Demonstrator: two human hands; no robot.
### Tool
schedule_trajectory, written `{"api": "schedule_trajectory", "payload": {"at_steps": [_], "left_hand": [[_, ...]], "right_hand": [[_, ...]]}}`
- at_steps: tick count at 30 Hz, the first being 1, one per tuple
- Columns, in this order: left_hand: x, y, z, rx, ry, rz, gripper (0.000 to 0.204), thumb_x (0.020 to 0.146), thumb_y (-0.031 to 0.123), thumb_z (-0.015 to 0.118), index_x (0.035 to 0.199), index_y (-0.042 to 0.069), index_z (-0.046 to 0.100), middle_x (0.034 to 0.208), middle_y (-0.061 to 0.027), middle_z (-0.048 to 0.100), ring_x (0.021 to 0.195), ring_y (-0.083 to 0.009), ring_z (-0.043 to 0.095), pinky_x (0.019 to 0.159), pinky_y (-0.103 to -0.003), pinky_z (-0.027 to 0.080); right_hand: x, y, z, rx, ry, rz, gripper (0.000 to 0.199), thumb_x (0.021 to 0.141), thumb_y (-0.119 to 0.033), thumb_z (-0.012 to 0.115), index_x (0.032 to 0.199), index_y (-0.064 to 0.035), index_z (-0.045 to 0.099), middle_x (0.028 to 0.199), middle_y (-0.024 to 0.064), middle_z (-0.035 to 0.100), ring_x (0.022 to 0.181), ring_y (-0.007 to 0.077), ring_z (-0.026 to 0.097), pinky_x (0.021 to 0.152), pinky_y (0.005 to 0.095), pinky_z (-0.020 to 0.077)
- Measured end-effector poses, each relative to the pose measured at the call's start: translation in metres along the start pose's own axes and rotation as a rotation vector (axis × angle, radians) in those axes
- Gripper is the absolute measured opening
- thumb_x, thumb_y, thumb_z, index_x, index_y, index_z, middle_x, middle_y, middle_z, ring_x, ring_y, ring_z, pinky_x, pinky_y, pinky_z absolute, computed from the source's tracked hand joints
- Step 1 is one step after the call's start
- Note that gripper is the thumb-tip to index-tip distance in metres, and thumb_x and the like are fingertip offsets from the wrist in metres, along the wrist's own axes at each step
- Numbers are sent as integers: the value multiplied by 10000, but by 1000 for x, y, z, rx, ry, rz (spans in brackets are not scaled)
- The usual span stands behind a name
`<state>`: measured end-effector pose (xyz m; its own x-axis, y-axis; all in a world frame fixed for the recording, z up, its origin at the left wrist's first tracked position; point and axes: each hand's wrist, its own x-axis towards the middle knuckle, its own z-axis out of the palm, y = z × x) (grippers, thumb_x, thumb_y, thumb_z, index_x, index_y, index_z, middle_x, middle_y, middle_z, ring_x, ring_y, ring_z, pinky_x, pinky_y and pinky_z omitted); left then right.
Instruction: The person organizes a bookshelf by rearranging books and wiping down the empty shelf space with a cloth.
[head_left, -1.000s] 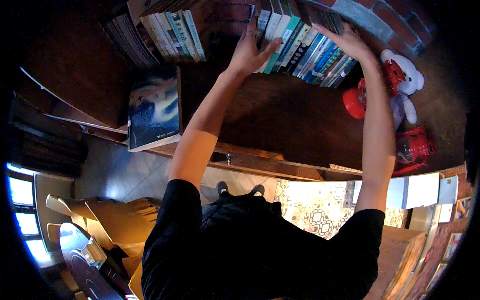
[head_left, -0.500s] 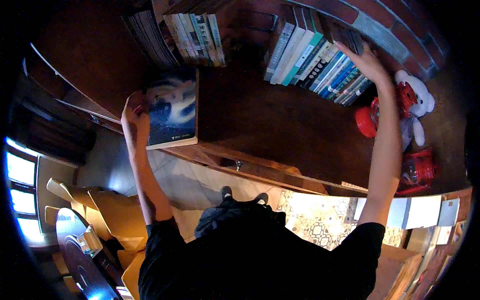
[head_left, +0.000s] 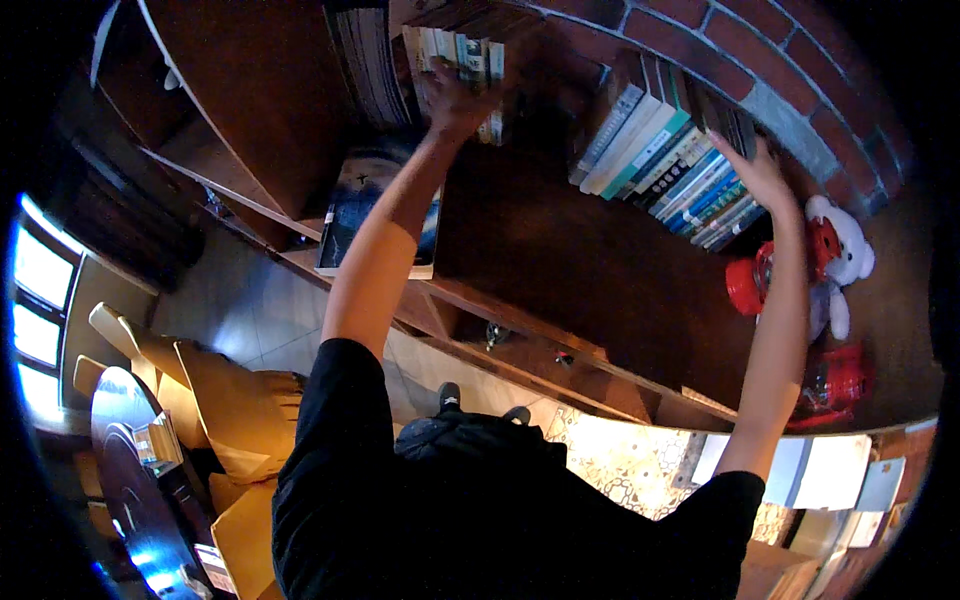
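My left hand (head_left: 462, 108) reaches to the upright books (head_left: 496, 58) at the back left. Its fingers are spread against their spines and grip nothing that I can see. Below it, a dark blue paperback (head_left: 348, 205) lies flat near the front edge of the wooden shelf (head_left: 570, 270), partly hidden by my left forearm. Over at the right, my right hand (head_left: 765, 178) rests against the right end of a leaning row of books (head_left: 668, 155). Its thumb is apart from the other fingers, some of which are hidden behind the row.
A white teddy bear (head_left: 846, 245) sits beside my right forearm, close to a red lantern-like item (head_left: 744, 287). Another red item (head_left: 845, 385) stands nearer. Dark volumes (head_left: 368, 65) stand far left, and a brick wall (head_left: 690, 50) runs behind. Yellow chairs (head_left: 225, 415) are at lower left.
My left hand has left the flat paperback and moved up and right to the upright books. The paperback stays on the shelf. My right hand stays at its row while the view shifts.
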<state>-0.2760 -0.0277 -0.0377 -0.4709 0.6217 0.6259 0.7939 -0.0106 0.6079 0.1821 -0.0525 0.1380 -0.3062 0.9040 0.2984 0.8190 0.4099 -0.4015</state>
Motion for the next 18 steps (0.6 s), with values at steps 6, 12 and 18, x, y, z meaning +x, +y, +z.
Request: {"api": "schedule_trajectory", "payload": {"at_steps": [6, 12, 18], "left_hand": [[-28, 21, -78, -218, -429, 53, 735, 809, 482, 677, 1309, -16, 472, 1221, -280, 560, 1199, -372, 520, 970, -432, 441], [-117, 5, -268, 599, -335, -169, 423, 917, 452, 509, 1094, 96, 653, 1005, -186, 674, 893, -344, 659, 773, -433, 518], [-183, -43, -301, -528, -582, -841, 398, 893, 424, 620, 1066, 67, 645, 899, -87, 676, 684, -215, 659, 631, -358, 533]], "right_hand": [[0, 8, 1, -37, -22, 151, 885, 813, -636, 591, 1365, 36, 427, 1367, 219, 473, 1266, 333, 452, 1054, 375, 341], [-10, -13, -4, -9, -8, 68, 858, 822, -625, 593, 1355, 30, 444, 1361, 215, 481, 1261, 316, 462, 1057, 367, 331], [7, 13, 3, -36, -48, 208, 926, 794, -656, 603, 1364, 49, 413, 1379, 229, 459, 1276, 340, 448, 1058, 373, 328]]}}
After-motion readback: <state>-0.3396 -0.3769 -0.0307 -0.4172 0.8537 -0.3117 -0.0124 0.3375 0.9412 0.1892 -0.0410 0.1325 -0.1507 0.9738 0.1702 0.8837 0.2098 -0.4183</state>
